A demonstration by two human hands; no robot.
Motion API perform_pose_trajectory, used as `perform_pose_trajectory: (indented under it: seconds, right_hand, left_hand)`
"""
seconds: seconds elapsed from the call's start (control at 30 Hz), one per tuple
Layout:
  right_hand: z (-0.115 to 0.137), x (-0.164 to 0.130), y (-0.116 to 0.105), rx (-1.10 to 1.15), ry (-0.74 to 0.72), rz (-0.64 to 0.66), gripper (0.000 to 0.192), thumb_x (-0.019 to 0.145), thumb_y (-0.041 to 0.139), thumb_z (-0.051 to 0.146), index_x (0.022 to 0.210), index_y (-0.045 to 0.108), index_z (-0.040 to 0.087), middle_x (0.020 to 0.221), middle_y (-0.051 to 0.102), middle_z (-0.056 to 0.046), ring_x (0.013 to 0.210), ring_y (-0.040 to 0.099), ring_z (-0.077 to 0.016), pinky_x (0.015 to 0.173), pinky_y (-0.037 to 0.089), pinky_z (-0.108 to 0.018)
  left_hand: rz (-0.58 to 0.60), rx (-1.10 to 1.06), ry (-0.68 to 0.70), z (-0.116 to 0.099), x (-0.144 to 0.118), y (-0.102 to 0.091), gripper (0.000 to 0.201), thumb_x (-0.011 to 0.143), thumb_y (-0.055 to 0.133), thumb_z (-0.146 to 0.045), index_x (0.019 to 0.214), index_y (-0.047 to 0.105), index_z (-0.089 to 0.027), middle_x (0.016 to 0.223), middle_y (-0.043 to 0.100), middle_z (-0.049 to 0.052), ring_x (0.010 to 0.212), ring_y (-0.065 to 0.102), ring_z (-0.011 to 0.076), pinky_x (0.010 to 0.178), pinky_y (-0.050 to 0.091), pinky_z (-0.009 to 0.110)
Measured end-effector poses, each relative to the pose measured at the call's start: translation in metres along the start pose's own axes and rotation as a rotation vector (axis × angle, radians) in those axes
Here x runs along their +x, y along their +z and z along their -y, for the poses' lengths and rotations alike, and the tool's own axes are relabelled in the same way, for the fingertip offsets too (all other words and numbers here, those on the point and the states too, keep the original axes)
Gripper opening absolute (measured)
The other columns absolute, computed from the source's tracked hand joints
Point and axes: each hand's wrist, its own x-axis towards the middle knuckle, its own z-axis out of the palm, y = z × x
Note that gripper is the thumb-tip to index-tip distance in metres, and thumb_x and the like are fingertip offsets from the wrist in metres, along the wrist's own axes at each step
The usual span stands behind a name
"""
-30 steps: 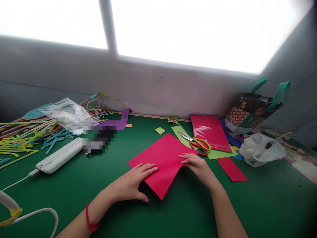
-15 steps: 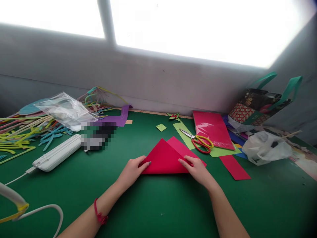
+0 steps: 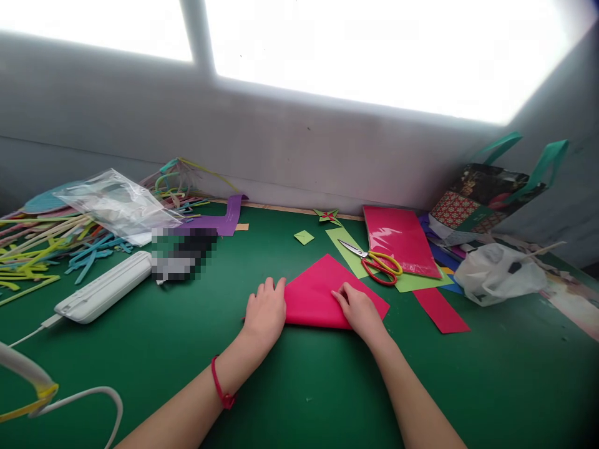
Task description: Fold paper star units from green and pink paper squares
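Observation:
A folded sheet of red paper (image 3: 318, 287) lies on the green table in front of me, its peak pointing away and its folded edge toward me. My left hand (image 3: 266, 312) rests flat over the paper's left end, fingers stretched forward and hiding that corner. On the right part of the paper, my right hand (image 3: 359, 308) is closed, with thumb and forefinger pinched together at the sheet. Beyond the right hand lie scissors (image 3: 381, 267) with red and yellow handles, partly on a light green paper strip (image 3: 346, 249).
A packet of red paper (image 3: 400, 240), a red strip (image 3: 442, 310) and a white plastic bag (image 3: 498, 274) are at the right. A small green folded square (image 3: 304, 237) and a green-red paper star (image 3: 327, 216) lie behind. At left are a white power strip (image 3: 105, 287) and colourful paper strips.
The raised front flap with its own peak no longer shows; a single peak is visible. My left hand has flattened onto the left end, and my right hand has shifted slightly left and pinches inward.

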Motion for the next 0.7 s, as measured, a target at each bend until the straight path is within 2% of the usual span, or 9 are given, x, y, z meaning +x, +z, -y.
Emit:
perform_pose_trajectory:
  seconds: [0.1,0.23,0.43,0.57,0.7]
  right_hand:
    - [0.001,0.003,0.003,-0.042,-0.008,0.001,0.022,0.085,0.036,0.035,0.071,0.042,0.021,0.063,0.057,-0.002,0.057,0.054,-0.0155,0.049,0.031,-0.022]
    - [0.000,0.008,0.002,-0.042,0.002,0.039,0.022,0.085,0.036,0.035,0.070,0.043,0.020,0.064,0.058,-0.002,0.060,0.055,-0.0152,0.050,0.031,-0.022]
    - [0.001,0.020,-0.003,-0.111,0.056,0.157,0.025,0.084,0.038,0.039,0.069,0.046,0.020,0.063,0.058,-0.003,0.058,0.054,-0.0157,0.046,0.028,-0.022]
    - [0.003,0.024,-0.001,-0.188,0.108,0.158,0.027,0.084,0.038,0.040,0.071,0.048,0.019,0.064,0.058,-0.004,0.058,0.054,-0.0160,0.045,0.026,-0.023]
    - [0.002,0.024,0.000,-0.171,0.089,0.163,0.027,0.084,0.037,0.040,0.070,0.047,0.020,0.064,0.058,-0.003,0.058,0.053,-0.0152,0.045,0.025,-0.023]
  left_hand:
    - [-0.141,0.056,0.152,-0.012,-0.002,0.006,0.039,0.087,0.025,-0.023,0.122,0.041,-0.020,0.127,0.042,0.012,0.111,0.043,0.0242,0.094,0.027,0.045]
    - [-0.128,0.019,0.296,-0.017,-0.011,0.020,0.044,0.088,0.021,-0.037,0.129,0.032,-0.025,0.133,0.037,0.007,0.121,0.033,0.0238,0.099,0.020,0.048]
    - [-0.031,0.019,0.280,-0.012,-0.013,0.032,0.047,0.088,0.018,-0.040,0.131,0.029,-0.025,0.137,0.031,0.007,0.124,0.028,0.0239,0.098,0.024,0.048]
    - [-0.002,0.035,0.269,-0.012,-0.011,0.031,0.047,0.088,0.018,-0.038,0.131,0.030,-0.023,0.139,0.027,0.008,0.125,0.025,0.0244,0.098,0.023,0.048]
    - [0.029,0.047,0.285,-0.013,-0.009,0.029,0.046,0.088,0.019,-0.036,0.131,0.030,-0.023,0.139,0.025,0.007,0.126,0.024,0.0252,0.098,0.023,0.049]
